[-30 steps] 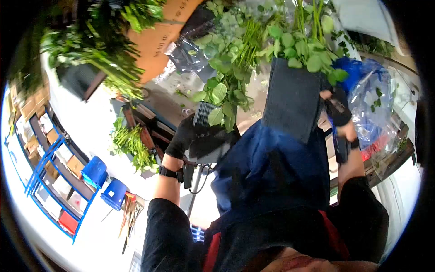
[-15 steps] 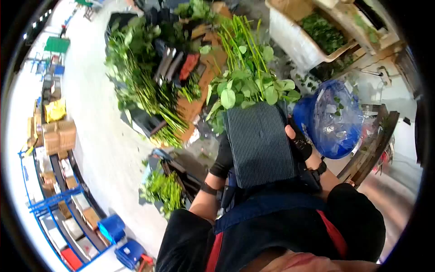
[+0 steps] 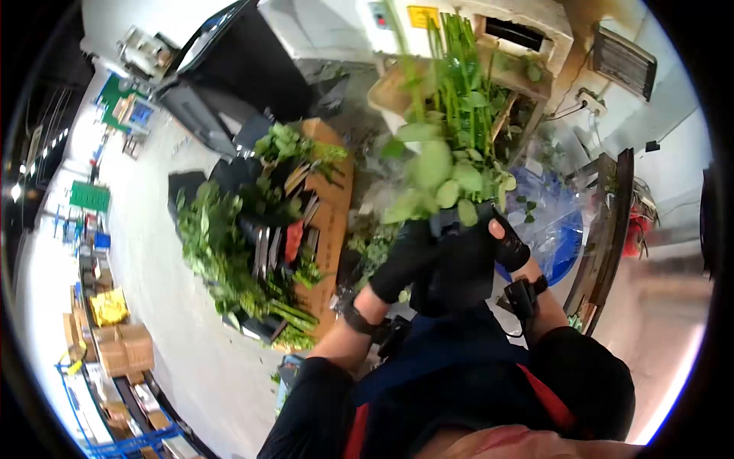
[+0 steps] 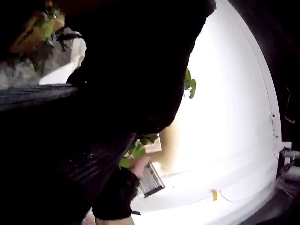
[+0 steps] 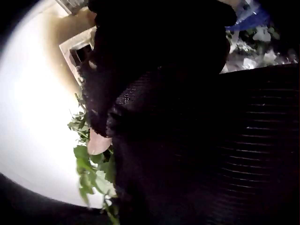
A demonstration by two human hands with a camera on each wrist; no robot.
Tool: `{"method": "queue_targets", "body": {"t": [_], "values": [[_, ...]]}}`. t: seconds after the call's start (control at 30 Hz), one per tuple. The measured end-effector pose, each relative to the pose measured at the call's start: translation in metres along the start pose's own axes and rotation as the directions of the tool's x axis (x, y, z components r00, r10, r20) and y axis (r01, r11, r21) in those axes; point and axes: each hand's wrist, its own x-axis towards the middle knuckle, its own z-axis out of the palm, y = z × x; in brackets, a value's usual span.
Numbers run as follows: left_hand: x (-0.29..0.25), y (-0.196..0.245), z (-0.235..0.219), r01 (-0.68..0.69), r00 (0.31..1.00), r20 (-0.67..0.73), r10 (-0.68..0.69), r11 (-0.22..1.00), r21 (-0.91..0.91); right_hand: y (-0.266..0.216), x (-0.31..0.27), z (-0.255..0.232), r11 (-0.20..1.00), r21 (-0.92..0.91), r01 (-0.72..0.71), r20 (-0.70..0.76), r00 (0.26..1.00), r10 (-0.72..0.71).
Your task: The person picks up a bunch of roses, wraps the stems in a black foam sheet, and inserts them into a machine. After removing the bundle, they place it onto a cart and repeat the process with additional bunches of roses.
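Presently, we note stems (image 3: 459, 84) set in dark wrap (image 3: 462, 271), left hand (image 3: 401, 264) and right hand (image 3: 511, 246) fingers curled round it, other foliage (image 3: 210, 237) apart.

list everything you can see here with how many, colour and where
ribbed wrap: 1, black, between the hands
leafy stems: uncountable, green, rising from the wrap
greenery heap: 1, green, floor at left
cardboard sheet: 1, brown, beside the heap
tub: 1, blue, right
plastic sheeting: uncountable, clear, over the tub
yellow label: 1, yellow, top
grille: 1, grey, upper right
yellow bundle: 1, yellow, far left
carton: 1, brown, below that bundle
left hand: 1, black-gloved, on the wrap
right hand: 1, black-gloved, wrap's other side
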Motion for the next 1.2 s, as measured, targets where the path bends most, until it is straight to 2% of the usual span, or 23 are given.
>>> {"method": "queue_targets", "body": {"t": [0.07, 0.1, 0.17, 0.2, 0.23, 0.27, 0.3, 0.4, 0.47, 0.5, 0.53, 0.57, 0.6, 0.63, 0.7, 0.73, 0.77, 0.8, 0.9, 1.0, 1.07, 1.13, 1.2], "values": [[0.056, 0.015, 0.034, -0.200, 0.947, -0.175, 0.270, 0.920, 0.336, -0.008, 0.032, -0.058, 0.932, -0.326, 0.159, 0.018, 0.987, -0.162], [0.079, 0.012, 0.046, -0.260, 0.964, -0.028, 0.263, 0.963, 0.064, -0.018, 0.043, -0.079, 0.774, -0.581, 0.250, 0.038, 0.959, -0.281], [0.141, -0.011, 0.088, -0.231, 0.968, -0.070, 0.240, 0.965, 0.124, -0.019, 0.055, -0.164, 0.220, -0.913, 0.343, 0.231, 0.881, -0.412], [0.167, -0.011, 0.100, -0.211, 0.970, -0.090, 0.226, 0.966, 0.151, -0.025, 0.057, -0.174, 0.548, -0.816, 0.182, 0.005, 0.951, -0.309], [0.187, -0.005, 0.108, 0.072, 0.989, 0.109, -0.100, 0.970, 0.230, -0.028, 0.055, -0.182, 0.800, -0.601, 0.000, -0.182, 0.974, -0.136], [0.199, -0.014, 0.120, 0.017, 0.994, 0.104, -0.035, 0.986, 0.169, -0.031, 0.055, -0.188, 0.939, -0.300, -0.171, -0.297, 0.952, 0.079], [0.208, -0.035, 0.135, -0.042, 0.996, 0.088, 0.033, 0.993, 0.106, -0.027, 0.051, -0.193, 0.978, -0.183, -0.103, -0.286, 0.957, 0.047], [0.219, -0.084, 0.155, -0.190, 0.973, 0.144, 0.178, 0.979, 0.073, -0.028, 0.041, -0.170, 0.995, 0.006, -0.103, -0.405, 0.909, 0.097], [0.219, -0.094, 0.141, -0.403, 0.905, 0.185, 0.383, 0.910, 0.092, -0.056, 0.039, -0.134, 0.994, -0.088, -0.058, -0.331, 0.943, 0.026], [0.220, -0.085, 0.138, -0.359, 0.929, 0.089, 0.358, 0.933, -0.005, -0.064, 0.039, -0.127, 0.990, -0.137, -0.030, -0.290, 0.957, -0.011], [0.235, -0.081, 0.106, -0.239, 0.916, 0.317, 0.245, 0.969, -0.060, -0.019, 0.043, -0.155, 0.655, -0.755, 0.012, -0.229, 0.932, -0.281], [0.249, -0.078, 0.074, -0.104, 0.843, 0.524, 0.116, 0.993, -0.053, -0.044, 0.048, -0.130, 0.693, -0.714, -0.098, -0.324, 0.924, -0.202], [0.253, -0.078, 0.054, -0.106, 0.868, 0.473, 0.152, 0.987, -0.122, -0.069, 0.061, -0.098, 0.723, -0.660, -0.204, -0.412, 0.903, -0.122], [0.257, -0.079, 0.035, -0.114, 0.888, 0.420, 0.186, 0.975, -0.190, -0.068, 0.073, -0.091, 0.681, -0.731, -0.024, -0.311, 0.902, -0.301], [0.279, -0.104, 0.007, 0.126, 0.852, 0.521, 0.054, 0.945, -0.303, -0.093, 0.097, -0.063, 0.637, -0.770, -0.046, -0.332, 0.881, -0.338], [0.285, -0.091, -0.004, -0.171, 0.880, 0.442, 0.172, 0.984, -0.042, -0.096, 0.109, -0.059, 0.632, -0.774, -0.031, -0.325, 0.877, -0.354], [0.296, -0.101, -0.014, -0.205, 0.874, 0.446, 0.195, 0.978, -0.028, -0.095, 0.123, -0.056, 0.622, -0.778, 0.092, -0.299, 0.816, -0.495], [0.305, -0.106, -0.016, -0.160, 0.883, 0.431, 0.187, 0.982, -0.098, -0.101, 0.133, -0.060, 0.560, -0.827, -0.048, -0.301, 0.880, -0.368], [0.331, -0.105, -0.019, 0.118, 0.923, 0.379, 0.073, 0.882, -0.457, -0.113, 0.159, -0.063, 0.671, -0.726, 0.151, -0.299, 0.810, -0.505], [0.365, -0.062, -0.013, 0.090, 0.915, 0.388, 0.107, 0.886, -0.455, -0.159, 0.170, -0.100, 0.949, -0.310, -0.048, -0.387, 0.919, -0.080], [0.405, -0.022, -0.001, 0.008, 0.877, 0.444, 0.182, 0.920, -0.392, -0.183, 0.183, -0.134, 0.984, -0.173, 0.044, -0.367, 0.924, -0.106], [0.455, 0.007, 0.003, -0.505, 0.789, 0.396, 0.470, 0.863, -0.019, -0.231, 0.192, -0.133, 0.981, -0.137, 0.136, -0.381, 0.907, -0.179], [0.494, 0.033, 0.006, -0.291, 0.853, 0.443, 0.274, 0.956, -0.032, -0.252, 0.212, -0.178, 0.877, -0.454, 0.157, -0.365, 0.865, -0.344]]}}
